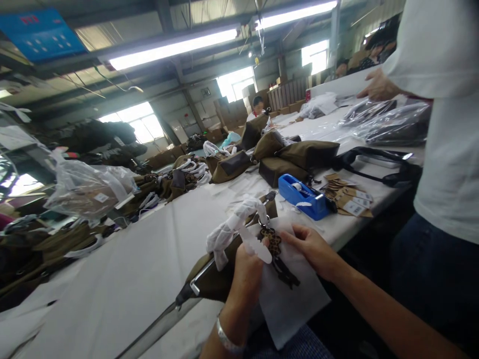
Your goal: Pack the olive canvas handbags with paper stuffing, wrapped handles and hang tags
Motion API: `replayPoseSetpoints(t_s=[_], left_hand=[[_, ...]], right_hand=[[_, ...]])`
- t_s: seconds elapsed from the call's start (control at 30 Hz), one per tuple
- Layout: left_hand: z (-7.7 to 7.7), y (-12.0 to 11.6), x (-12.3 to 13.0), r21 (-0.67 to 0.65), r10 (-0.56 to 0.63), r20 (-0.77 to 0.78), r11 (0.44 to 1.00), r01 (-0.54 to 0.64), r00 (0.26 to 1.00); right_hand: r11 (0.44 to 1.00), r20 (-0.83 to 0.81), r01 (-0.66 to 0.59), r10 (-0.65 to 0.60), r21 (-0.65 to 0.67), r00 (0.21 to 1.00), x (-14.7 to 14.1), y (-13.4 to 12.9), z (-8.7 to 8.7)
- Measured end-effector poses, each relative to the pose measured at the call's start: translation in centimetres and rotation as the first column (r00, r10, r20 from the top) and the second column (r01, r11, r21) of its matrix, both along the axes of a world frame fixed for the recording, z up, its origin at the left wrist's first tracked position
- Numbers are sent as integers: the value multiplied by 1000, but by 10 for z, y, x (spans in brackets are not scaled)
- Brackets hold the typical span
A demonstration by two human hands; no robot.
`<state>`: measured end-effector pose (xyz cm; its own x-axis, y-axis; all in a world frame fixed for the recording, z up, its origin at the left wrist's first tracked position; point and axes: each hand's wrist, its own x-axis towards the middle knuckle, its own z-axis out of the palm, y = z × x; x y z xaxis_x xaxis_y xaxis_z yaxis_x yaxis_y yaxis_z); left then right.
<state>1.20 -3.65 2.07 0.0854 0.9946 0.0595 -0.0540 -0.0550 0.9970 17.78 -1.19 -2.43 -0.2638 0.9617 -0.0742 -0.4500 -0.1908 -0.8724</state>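
An olive handbag (213,279) with a silver zipper lies tilted on the table before me, its handle (234,222) wrapped in white paper. From a ring on it hangs a leopard-print charm (272,241) with dark tassels. A thin white sheet (292,304) is behind the charm. My left hand (247,271) is closed at the charm's left edge, thumb against it, beside a white strip (258,247). On the other side, my right hand (310,247) pinches the sheet close to the charm; whether it also grips the charm is hidden.
A blue tape dispenser (303,197) stands beyond my right hand, next to brown hang tags (348,197). More olive bags (299,157) are piled farther back. At right stands a co-worker (441,124) near plastic-wrapped goods (392,119). A clear plastic bag (90,187) sits at left.
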Motion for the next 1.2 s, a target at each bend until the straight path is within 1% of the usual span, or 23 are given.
replayPoseSetpoints(t_s=[0.1, 0.13, 0.2, 0.23, 0.3, 0.43, 0.57, 0.67, 0.73, 0.83, 0.87, 0.93, 1.0, 1.07, 1.13, 1.2], left_hand=[[-3, 1, 0, -38, 44, -5, 998, -44, 999], [-4, 2, 0, -42, 55, -7, 998, -55, 998], [-6, 1, 1, -37, 70, -15, 997, -71, 997], [-7, 1, 1, -32, 76, -20, 997, -77, 997], [-8, 0, 2, -22, 83, -34, 996, -84, 996], [-6, -3, 4, 10, 77, -54, 997, -77, 996], [1, -5, 7, 7, 83, -63, 997, -82, 995], [4, -5, 5, 63, 94, -163, 994, -85, 982], [6, -4, -1, 137, 98, -265, 989, -63, 959], [11, 0, -14, 204, 68, -386, 979, 13, 920], [14, 1, -18, 215, 50, -415, 976, 45, 908], [22, 2, -25, 222, -6, -458, 968, 121, 889], [29, 1, -28, 233, -45, -486, 956, 179, 873], [33, 0, -29, 260, -45, -519, 943, 208, 854], [32, -2, -27, 297, 17, -572, 936, 187, 820], [26, -6, -25, 326, 140, -627, 941, 95, 766]], right_hand=[[997, -189, -42, 29, -62, 981, 2, -4, -13], [995, -223, -46, 27, -83, 974, 1, -6, -17], [993, -226, -51, 26, -107, 974, -3, -9, -22], [993, -203, -48, 26, -104, 979, -6, -11, -23], [998, -106, -15, 9, -62, 994, -12, -14, -21], [994, 111, 89, -96, 69, 989, -21, -13, -14], [981, 219, 134, -163, 144, 962, -29, -12, -11], [972, 263, 145, -191, 185, 946, -32, -15, -8], [974, 294, 95, -154, 206, 943, -29, -18, -2], [974, 283, -81, 18, 212, 959, -21, -20, 8], [970, 269, -117, 58, 211, 962, -19, -19, 9], [970, 263, -128, 71, 208, 962, -18, -16, 10], [973, 306, -82, 12, 215, 952, -22, -12, 8], [972, 356, -30, -57, 232, 933, -31, -9, 5], [965, 388, 39, -141, 261, 911, -39, -9, 3], [948, 403, 116, -233, 295, 885, -46, -10, 2]])
